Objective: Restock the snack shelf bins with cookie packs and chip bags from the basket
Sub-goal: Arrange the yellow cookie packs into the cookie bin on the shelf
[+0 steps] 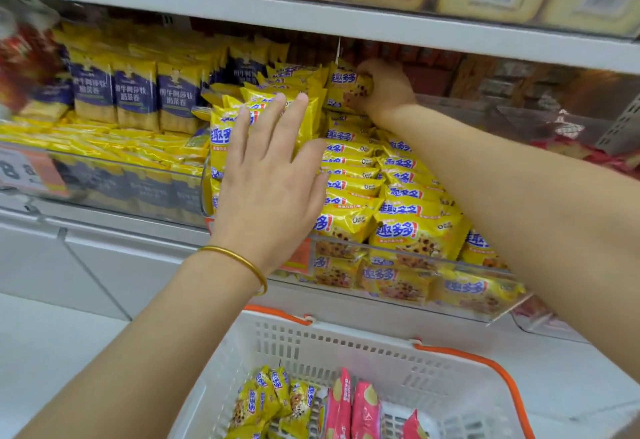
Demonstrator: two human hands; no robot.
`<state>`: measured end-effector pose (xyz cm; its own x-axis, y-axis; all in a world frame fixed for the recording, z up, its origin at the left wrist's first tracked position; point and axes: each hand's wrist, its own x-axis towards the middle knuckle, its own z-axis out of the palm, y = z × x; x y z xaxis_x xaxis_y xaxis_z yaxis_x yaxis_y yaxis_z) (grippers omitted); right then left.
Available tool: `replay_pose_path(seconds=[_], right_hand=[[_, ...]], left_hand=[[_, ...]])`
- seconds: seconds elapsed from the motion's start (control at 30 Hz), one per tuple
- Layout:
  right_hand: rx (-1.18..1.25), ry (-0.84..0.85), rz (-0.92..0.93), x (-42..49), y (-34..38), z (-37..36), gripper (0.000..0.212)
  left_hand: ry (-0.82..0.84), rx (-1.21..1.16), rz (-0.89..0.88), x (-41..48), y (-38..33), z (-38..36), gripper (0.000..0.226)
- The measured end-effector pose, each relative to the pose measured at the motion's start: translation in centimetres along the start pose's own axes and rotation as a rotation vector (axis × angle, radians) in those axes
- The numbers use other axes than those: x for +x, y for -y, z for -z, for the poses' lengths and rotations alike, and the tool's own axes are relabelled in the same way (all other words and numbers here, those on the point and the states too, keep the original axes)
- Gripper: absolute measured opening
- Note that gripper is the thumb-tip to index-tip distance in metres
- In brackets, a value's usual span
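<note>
Cookie pack [348, 89] at twelve o'clock, at the back of the bin [398, 250], sits clamped in our right hand [384, 90] while our left hand [273, 175] lies straight-fingered on the stack [221, 148]; we judge it light, slippery and crushable, best gripped by its sides.

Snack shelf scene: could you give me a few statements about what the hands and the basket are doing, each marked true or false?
1. The right hand grips a yellow cookie pack. True.
2. The left hand holds a pink bag. False: it lies flat, fingers straight, on the stacked cookie packs.
3. The basket is empty. False: it holds yellow packs and pink bags.
4. A gold bangle sits on the left wrist. True.
</note>
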<state>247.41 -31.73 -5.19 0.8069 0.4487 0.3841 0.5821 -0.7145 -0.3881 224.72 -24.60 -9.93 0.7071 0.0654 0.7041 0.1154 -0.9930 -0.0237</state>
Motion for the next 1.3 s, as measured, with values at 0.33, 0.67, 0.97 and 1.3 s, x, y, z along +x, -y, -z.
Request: replay_pose_path(seconds=[0.33, 0.67, 0.97, 1.3], right_hand=[[-0.044, -0.015, 0.195, -13.7, 3.3, 6.6, 0.036], [0.127, 0.598, 0.176, -33.2, 1.3, -6.8, 0.026], [0.264, 1.002, -0.283, -37.5, -1.0, -24.0, 0.054], [0.528, 0.928, -0.833, -38.1, -1.1, -32.9, 0.046]], left_hand=[[-0.054, -0.05, -0.098, -2.7, -0.8, 4.0, 0.027], [0.501, -0.123, -0.289, -12.0, -0.2, 6.8, 0.031], [0.808, -0.022, -0.25, -15.7, 2.6, 5.7, 0.05], [0.927, -0.001, -0.195, -15.3, 4.5, 4.9, 0.047]])
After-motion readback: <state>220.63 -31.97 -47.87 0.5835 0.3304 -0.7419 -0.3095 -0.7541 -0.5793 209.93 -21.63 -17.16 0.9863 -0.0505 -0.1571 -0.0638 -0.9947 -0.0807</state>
